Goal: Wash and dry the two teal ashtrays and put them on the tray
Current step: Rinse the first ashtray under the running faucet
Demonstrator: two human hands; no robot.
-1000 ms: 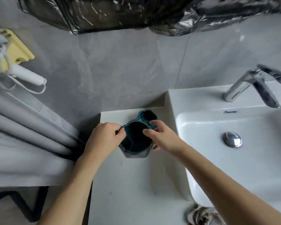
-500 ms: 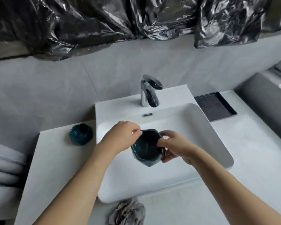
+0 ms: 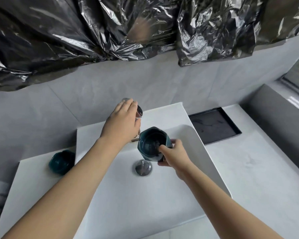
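Now the left hand (image 3: 123,121) has let go of the teal ashtray (image 3: 153,144) and rests its fingers on the faucet lever (image 3: 139,111), right hand (image 3: 173,155) fingers alone pinching its rim above the sink (image 3: 185,178); washing apparently imminent, second ashtray (image 3: 61,162) waiting on the surface.

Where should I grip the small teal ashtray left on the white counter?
Judging by its pose, take the small teal ashtray by its rim from above: it sits upright and open-topped beside the white basin, with bare white counter on its other sides.
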